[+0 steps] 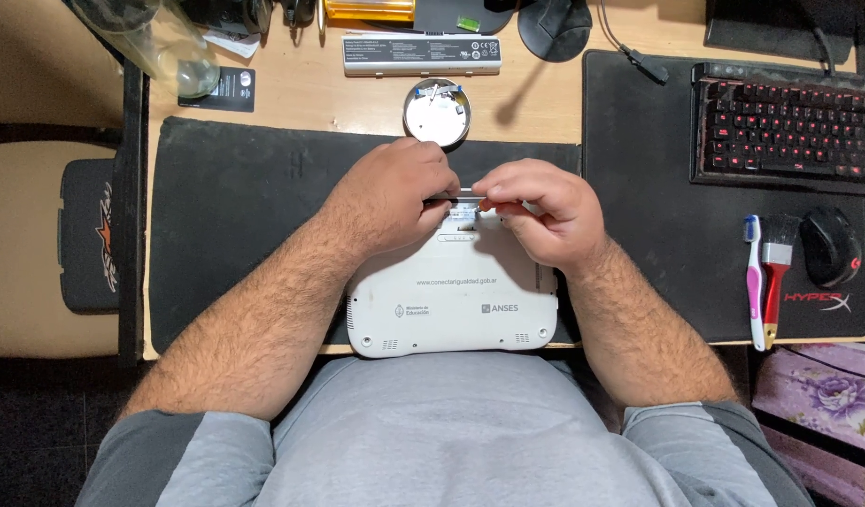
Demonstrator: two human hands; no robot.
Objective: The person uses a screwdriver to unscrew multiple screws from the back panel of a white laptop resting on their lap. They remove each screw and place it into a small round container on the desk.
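Note:
A small white laptop lies upside down on a black mat at the desk's near edge. My left hand and my right hand meet over its far edge. Both pinch a small silver-grey part at an open bay in the laptop's underside. The fingers hide most of that part, so its exact shape is unclear.
A round metal tin with small bits sits just beyond the hands. A grey battery pack lies further back. To the right, a keyboard, mouse, toothbrush and small red-handled brush rest on a second black mat.

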